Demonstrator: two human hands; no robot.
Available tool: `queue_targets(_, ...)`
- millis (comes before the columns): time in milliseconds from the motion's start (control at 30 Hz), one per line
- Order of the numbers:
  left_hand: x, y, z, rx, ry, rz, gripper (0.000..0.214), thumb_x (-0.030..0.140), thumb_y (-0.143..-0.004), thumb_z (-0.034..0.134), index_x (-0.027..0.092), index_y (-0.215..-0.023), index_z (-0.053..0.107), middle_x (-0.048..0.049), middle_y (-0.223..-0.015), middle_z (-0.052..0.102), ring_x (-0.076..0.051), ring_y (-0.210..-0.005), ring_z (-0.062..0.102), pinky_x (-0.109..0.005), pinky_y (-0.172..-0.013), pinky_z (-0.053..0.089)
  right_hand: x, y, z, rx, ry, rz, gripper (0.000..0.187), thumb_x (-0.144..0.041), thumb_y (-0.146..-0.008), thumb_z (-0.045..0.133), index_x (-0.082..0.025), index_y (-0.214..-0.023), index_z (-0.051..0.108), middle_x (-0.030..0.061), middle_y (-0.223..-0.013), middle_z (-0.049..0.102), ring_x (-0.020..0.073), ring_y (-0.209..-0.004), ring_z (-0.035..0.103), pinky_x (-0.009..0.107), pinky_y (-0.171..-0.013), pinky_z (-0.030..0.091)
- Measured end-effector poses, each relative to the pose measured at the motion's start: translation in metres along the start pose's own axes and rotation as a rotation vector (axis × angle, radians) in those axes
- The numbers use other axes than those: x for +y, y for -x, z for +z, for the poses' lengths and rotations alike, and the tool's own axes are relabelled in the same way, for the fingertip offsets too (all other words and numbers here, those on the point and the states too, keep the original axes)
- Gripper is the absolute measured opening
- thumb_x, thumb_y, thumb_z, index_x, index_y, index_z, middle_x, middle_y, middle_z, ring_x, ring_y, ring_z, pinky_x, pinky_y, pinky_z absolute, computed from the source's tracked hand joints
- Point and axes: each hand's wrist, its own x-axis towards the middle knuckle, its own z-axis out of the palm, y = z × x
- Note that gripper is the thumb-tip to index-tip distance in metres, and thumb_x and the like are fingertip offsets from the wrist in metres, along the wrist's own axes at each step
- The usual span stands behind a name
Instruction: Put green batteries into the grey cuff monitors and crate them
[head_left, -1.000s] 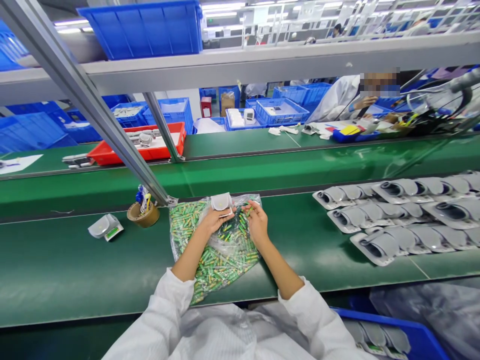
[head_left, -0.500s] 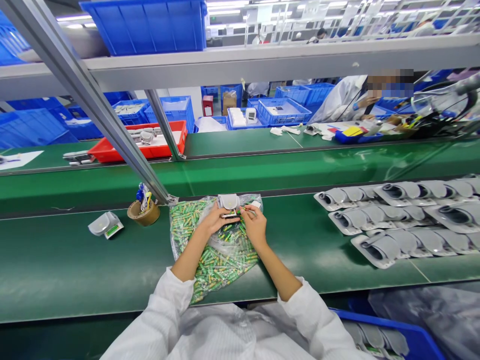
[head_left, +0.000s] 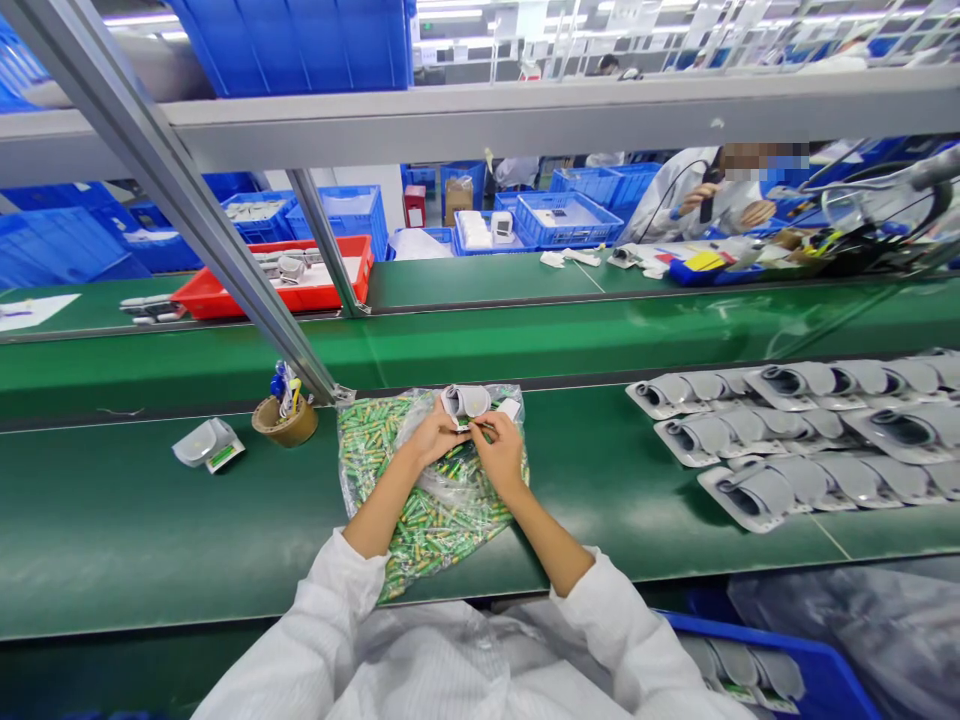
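Green-topped, the long table (head_left: 592, 510) runs across the workroom beneath a metal shelf. At its near side, the left hand's (head_left: 435, 438) fingers hold a wrist cuff monitor (head_left: 468, 402) by its left end. The right hand's (head_left: 501, 450) fingers are drawn narrowly together against the monitor's near right edge; whether a battery sits between them is too small to tell.

The monitor lies between the two hands, just past the fingertips, with its rolled grey cuff on the far side. Its long near edge runs roughly left to right, facing the person, and both hands touch it, so neither is clearly nearer.

Below the hands, a clear plastic bag (head_left: 431, 545) full of green batteries lies spread on the table, its plastic gathered at the middle. A small white piece (head_left: 511, 408) rests by the bag's far right corner, just beyond the right hand.

Farther left, a tape roll (head_left: 291, 428) holds pens upright, and another cuffed unit (head_left: 207, 445) lies beside it with green showing in its base. Rows of cuffed monitors (head_left: 765, 490) stand to the right. Beneath the table edge, a blue bin (head_left: 840, 675) holds similar units; across the table, a red tray (head_left: 225, 300) carries grey-cuffed ones.
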Motion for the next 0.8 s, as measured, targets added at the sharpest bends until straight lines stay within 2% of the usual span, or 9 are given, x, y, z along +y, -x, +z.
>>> queue_targets(100,-0.001,0.000,0.000,-0.011,-0.046,0.007,0.086,0.000,-0.057,0.067,0.032,-0.135,0.051,-0.0036,-0.130,0.071,-0.023,-0.115,0.070,-0.055,-0.114,0.052,-0.002,0.001,-0.002,-0.016,0.156,-0.131,0.011,-0.030,-0.098,0.066,-0.022,-0.096,0.074,0.0069,-0.097,0.074,0.0218,-0.092,0.071,0.039,-0.086,0.063)
queue_targets(233,-0.001,0.001,0.003,-0.011,-0.056,0.023,0.071,0.005,-0.066,0.079,0.028,-0.128,0.054,-0.0042,-0.121,0.072,-0.021,-0.107,0.071,-0.049,-0.110,0.054,-0.002,0.001,-0.004,-0.033,0.233,-0.263,0.019,-0.025,-0.103,0.062,-0.023,-0.109,0.080,0.0094,-0.109,0.079,0.0238,-0.104,0.073,0.044,-0.097,0.061)
queue_targets(367,0.003,0.002,0.007,0.006,-0.033,0.041,0.067,0.007,-0.070,0.082,0.029,-0.127,0.055,-0.0038,-0.122,0.073,-0.023,-0.113,0.071,-0.049,-0.112,0.053,0.001,0.001,-0.004,-0.060,0.278,-0.330,0.030,-0.019,-0.105,0.055,-0.026,-0.117,0.081,0.0096,-0.114,0.080,0.0248,-0.109,0.073,0.046,-0.099,0.061)
queue_targets(467,0.006,0.003,0.008,-0.002,-0.008,0.034,0.068,0.006,-0.070,0.080,0.029,-0.128,0.055,-0.0037,-0.124,0.073,-0.024,-0.121,0.069,-0.051,-0.115,0.052,0.004,0.001,-0.005,-0.105,0.301,-0.356,0.038,-0.014,-0.105,0.050,-0.027,-0.125,0.080,0.0100,-0.120,0.079,0.0252,-0.112,0.071,0.047,-0.100,0.060)
queue_targets(567,0.004,0.003,0.007,0.006,-0.003,0.035,0.064,0.008,-0.071,0.081,0.028,-0.127,0.055,-0.0041,-0.121,0.073,-0.023,-0.117,0.070,-0.052,-0.114,0.053,0.007,0.002,-0.005,-0.147,0.322,-0.373,0.040,-0.012,-0.103,0.049,-0.025,-0.128,0.079,0.0119,-0.123,0.077,0.0266,-0.113,0.069,0.048,-0.099,0.059)
queue_targets(700,-0.001,0.001,0.003,0.030,-0.065,0.060,0.061,0.009,-0.073,0.082,0.026,-0.125,0.056,-0.0047,-0.118,0.072,-0.023,-0.111,0.071,-0.053,-0.112,0.056,0.009,0.002,-0.004,-0.179,0.324,-0.329,0.037,-0.011,-0.100,0.049,-0.022,-0.117,0.080,0.0127,-0.121,0.077,0.0276,-0.112,0.068,0.048,-0.100,0.057)
queue_targets(800,-0.004,-0.001,0.000,0.025,-0.124,0.064,0.060,0.013,-0.074,0.083,0.027,-0.126,0.056,-0.0048,-0.121,0.071,-0.025,-0.114,0.071,-0.057,-0.112,0.056,0.006,0.001,-0.005,-0.147,0.263,-0.216,0.033,-0.012,-0.098,0.046,-0.021,-0.105,0.076,0.0107,-0.111,0.078,0.0262,-0.110,0.070,0.047,-0.102,0.056)
